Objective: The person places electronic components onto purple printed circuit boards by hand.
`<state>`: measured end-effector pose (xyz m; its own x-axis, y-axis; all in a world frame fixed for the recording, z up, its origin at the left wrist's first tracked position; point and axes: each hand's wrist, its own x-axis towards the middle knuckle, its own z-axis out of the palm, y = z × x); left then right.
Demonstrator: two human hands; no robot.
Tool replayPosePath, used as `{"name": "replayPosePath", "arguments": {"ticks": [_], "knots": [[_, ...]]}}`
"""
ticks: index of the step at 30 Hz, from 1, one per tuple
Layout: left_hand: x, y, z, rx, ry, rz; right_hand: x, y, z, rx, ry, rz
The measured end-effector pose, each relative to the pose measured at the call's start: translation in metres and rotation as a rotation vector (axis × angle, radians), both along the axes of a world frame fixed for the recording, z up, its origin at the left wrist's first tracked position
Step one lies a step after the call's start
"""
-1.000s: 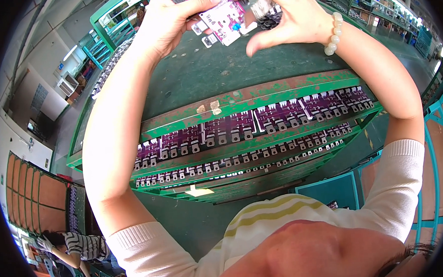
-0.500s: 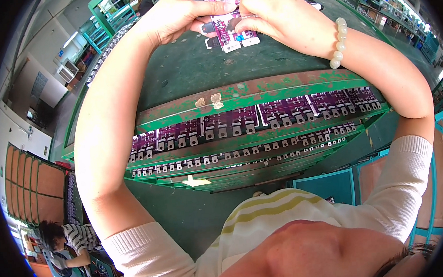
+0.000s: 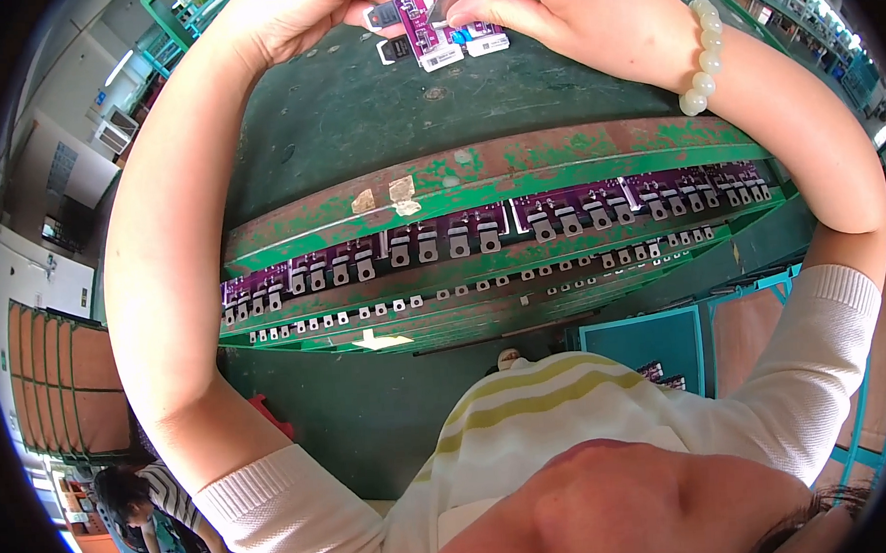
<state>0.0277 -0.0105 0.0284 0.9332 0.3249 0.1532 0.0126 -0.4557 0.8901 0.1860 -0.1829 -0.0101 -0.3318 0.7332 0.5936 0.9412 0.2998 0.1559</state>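
At the top edge of the view a purple circuit board point(image 3: 417, 25) is held over the dark green top of a rack. It carries black parts with metal tabs at its left side, a blue part and white labels along its lower edge. My left hand point(image 3: 294, 14) grips its left side, the fingertips partly cut off by the picture's edge. My right hand point(image 3: 610, 27), below a beaded bracelet, pinches the board from the right with thumb and bent fingers. Something small and grey shows by the right thumb; I cannot make out what it is.
Below the top, green rack shelves point(image 3: 484, 284) hold rows of purple circuit boards point(image 3: 600, 208) with metal tabs facing me. A teal-framed cart point(image 3: 637, 341) stands at lower right. At lower left a person in a striped top point(image 3: 174, 496) bends over work.
The board and both hands sit higher in the view, partly beyond the top edge. The rack has shifted slightly left and up. The person at lower left has leaned down.
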Motion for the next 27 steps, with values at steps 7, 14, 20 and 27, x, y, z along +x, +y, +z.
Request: {"name": "replayPosePath", "arguments": {"ticks": [7, 14, 20, 27], "knots": [[0.002, 0.009, -0.004, -0.130, -0.053, -0.108, -0.002, -0.004, 0.000, -0.002, -0.060, -0.005], [-0.002, -0.005, -0.001, -0.126, -0.066, -0.094, -0.002, -0.002, -0.001, 0.046, 0.130, 0.102], [-0.002, -0.002, -0.001, -0.076, -0.077, -0.111, -0.005, -0.004, 0.001, 0.064, 0.049, 0.035], [-0.003, -0.011, 0.001, -0.058, -0.082, -0.073, -0.003, -0.007, 0.002, 0.045, 0.037, 0.048]]}}
